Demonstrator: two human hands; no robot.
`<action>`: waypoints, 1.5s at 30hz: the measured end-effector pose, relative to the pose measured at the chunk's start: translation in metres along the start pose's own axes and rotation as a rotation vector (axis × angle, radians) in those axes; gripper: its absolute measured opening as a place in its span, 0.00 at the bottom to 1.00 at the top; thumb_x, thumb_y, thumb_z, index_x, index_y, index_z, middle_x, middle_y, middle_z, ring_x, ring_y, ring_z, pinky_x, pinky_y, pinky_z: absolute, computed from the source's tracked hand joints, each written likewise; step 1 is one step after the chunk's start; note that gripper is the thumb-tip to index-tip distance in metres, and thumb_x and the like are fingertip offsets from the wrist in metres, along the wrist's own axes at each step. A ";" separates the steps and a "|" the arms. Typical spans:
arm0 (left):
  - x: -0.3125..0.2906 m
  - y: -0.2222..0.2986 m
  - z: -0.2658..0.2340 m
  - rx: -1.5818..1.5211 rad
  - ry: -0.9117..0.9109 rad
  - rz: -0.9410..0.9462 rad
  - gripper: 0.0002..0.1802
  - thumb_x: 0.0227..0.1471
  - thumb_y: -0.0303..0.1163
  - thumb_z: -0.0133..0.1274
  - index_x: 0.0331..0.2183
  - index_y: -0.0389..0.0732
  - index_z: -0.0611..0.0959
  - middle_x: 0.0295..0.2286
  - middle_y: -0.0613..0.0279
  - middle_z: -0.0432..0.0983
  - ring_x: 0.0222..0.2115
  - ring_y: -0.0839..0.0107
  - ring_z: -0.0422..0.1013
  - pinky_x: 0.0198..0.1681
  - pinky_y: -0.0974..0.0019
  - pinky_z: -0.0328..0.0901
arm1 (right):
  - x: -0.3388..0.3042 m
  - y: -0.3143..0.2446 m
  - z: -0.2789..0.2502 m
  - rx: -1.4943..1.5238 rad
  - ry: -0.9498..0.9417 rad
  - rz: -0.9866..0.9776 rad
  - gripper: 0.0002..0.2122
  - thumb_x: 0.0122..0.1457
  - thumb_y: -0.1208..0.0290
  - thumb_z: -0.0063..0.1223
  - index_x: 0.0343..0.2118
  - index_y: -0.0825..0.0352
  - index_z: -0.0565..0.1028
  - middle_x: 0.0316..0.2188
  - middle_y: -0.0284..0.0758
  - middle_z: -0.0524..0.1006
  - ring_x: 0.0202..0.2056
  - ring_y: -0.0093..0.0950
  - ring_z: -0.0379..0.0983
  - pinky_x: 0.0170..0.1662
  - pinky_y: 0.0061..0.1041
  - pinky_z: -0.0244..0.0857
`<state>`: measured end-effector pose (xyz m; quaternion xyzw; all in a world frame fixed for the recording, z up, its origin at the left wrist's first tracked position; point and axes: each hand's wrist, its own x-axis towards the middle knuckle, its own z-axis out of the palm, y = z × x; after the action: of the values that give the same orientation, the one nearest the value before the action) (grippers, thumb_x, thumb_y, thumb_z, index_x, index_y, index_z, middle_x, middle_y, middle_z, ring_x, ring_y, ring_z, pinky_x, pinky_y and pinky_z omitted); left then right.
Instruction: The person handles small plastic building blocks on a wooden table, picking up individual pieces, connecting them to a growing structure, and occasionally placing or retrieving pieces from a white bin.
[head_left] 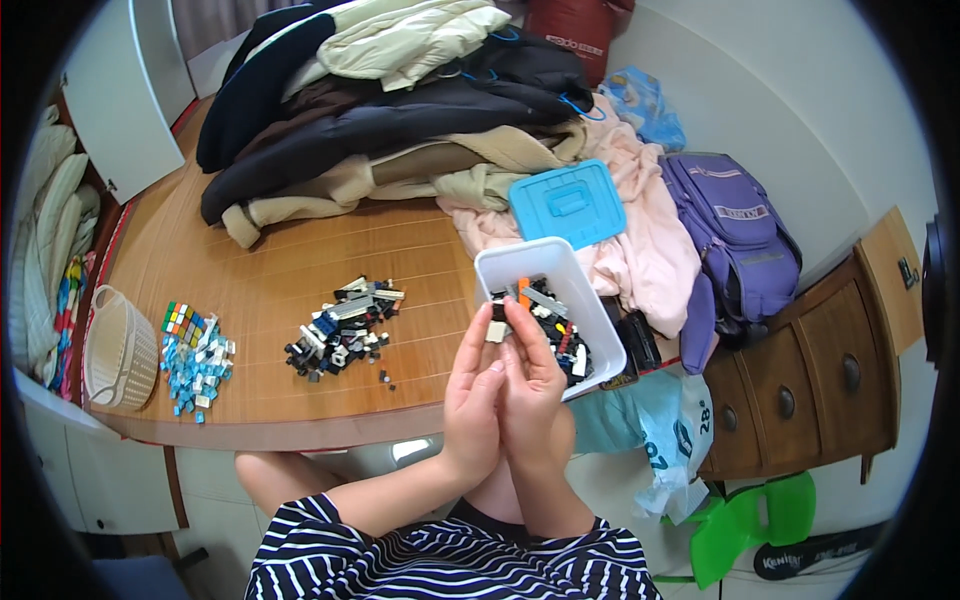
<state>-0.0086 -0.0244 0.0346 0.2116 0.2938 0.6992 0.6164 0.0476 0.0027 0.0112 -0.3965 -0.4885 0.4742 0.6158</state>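
A wide, wood-brown surface (pixel 245 290) fills the middle of the view. Along its far side lies a heap of coats (pixel 370 110), dark ones with cream ones over and under them. To the right stands a brown chest (pixel 800 390) with dark handles. Between coats and chest lies a pink blanket (pixel 655 240), with a purple backpack (pixel 725 215) just right of it. A green stool (pixel 745 525) stands on the floor at lower right.

A white tub (pixel 597 325) sits at the right of the surface, partly filled with mixed bricks (pixel 575 350), mostly black, white and grey, with an orange one among them. Its blue lid (pixel 568 202) lies just beyond it, on the blanket. At the far left stands a cream basket (pixel 122 350), upright.

The left hand (pixel 470 395) and right hand (pixel 530 390) meet in front of the tub, palms close and thumbs near each other. A dark pile (pixel 345 325) of bricks lies left of them, well apart; a blue and white pile (pixel 197 365) lies farther left, beside the basket, with a colored cube (pixel 184 321) at its far edge.

Smallest is the pale block (pixel 496 332) at the fingertips. The fingers of both hands are narrow, pinching it from either side, with the thumbs below. A dark piece shows just above it; whether the two are joined, I cannot tell.
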 end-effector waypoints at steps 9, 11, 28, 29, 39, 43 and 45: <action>0.025 -0.053 0.009 0.126 -0.083 -0.114 0.31 0.53 0.23 0.36 0.60 0.31 0.58 0.58 0.52 0.57 0.59 0.67 0.55 0.60 0.68 0.50 | 0.012 0.004 -0.061 -0.038 0.077 -0.017 0.23 0.56 0.90 0.37 0.56 0.74 0.64 0.57 0.41 0.65 0.56 0.27 0.64 0.58 0.24 0.57; 0.026 -0.051 0.008 0.115 -0.113 -0.135 0.31 0.53 0.23 0.36 0.59 0.31 0.59 0.60 0.50 0.52 0.63 0.64 0.46 0.64 0.65 0.43 | 0.012 0.006 -0.067 -0.409 0.071 -0.165 0.24 0.54 0.90 0.36 0.56 0.74 0.64 0.57 0.42 0.63 0.58 0.29 0.60 0.60 0.27 0.54; 0.020 -0.040 0.005 0.061 -0.127 -0.156 0.29 0.54 0.23 0.36 0.59 0.32 0.60 0.59 0.52 0.56 0.61 0.66 0.51 0.62 0.66 0.48 | 0.006 0.008 -0.048 -0.346 0.138 -0.188 0.23 0.55 0.87 0.35 0.56 0.74 0.62 0.55 0.45 0.65 0.58 0.33 0.60 0.61 0.30 0.52; 0.020 -0.037 0.002 0.058 -0.119 -0.150 0.29 0.54 0.23 0.36 0.59 0.32 0.60 0.59 0.52 0.56 0.61 0.66 0.51 0.62 0.66 0.48 | 0.005 0.007 -0.044 -0.321 0.122 -0.194 0.22 0.56 0.85 0.36 0.56 0.73 0.63 0.55 0.44 0.66 0.57 0.35 0.62 0.60 0.29 0.55; -0.003 0.003 -0.117 0.054 0.212 -0.036 0.27 0.55 0.24 0.36 0.57 0.31 0.62 0.56 0.48 0.59 0.58 0.62 0.57 0.61 0.63 0.53 | -0.032 0.081 0.037 -0.240 -0.375 0.046 0.20 0.55 0.84 0.43 0.53 0.72 0.66 0.54 0.42 0.66 0.56 0.32 0.63 0.58 0.26 0.57; -0.024 0.005 -0.172 -0.009 0.420 -0.042 0.27 0.56 0.25 0.38 0.58 0.32 0.61 0.56 0.50 0.59 0.58 0.64 0.57 0.60 0.64 0.53 | -0.045 0.109 0.052 -0.628 -0.439 0.052 0.17 0.55 0.81 0.45 0.49 0.72 0.68 0.43 0.44 0.70 0.45 0.34 0.70 0.47 0.29 0.66; -0.030 0.012 -0.180 -0.052 0.404 -0.103 0.27 0.56 0.25 0.39 0.58 0.31 0.60 0.55 0.51 0.60 0.57 0.65 0.58 0.61 0.63 0.53 | -0.045 0.113 0.059 -0.651 -0.453 0.068 0.14 0.55 0.80 0.46 0.46 0.72 0.69 0.39 0.43 0.70 0.39 0.35 0.71 0.43 0.30 0.67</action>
<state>-0.1315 -0.0818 -0.0879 0.0360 0.4037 0.7025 0.5850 -0.0354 -0.0127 -0.0944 -0.4722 -0.7234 0.3904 0.3184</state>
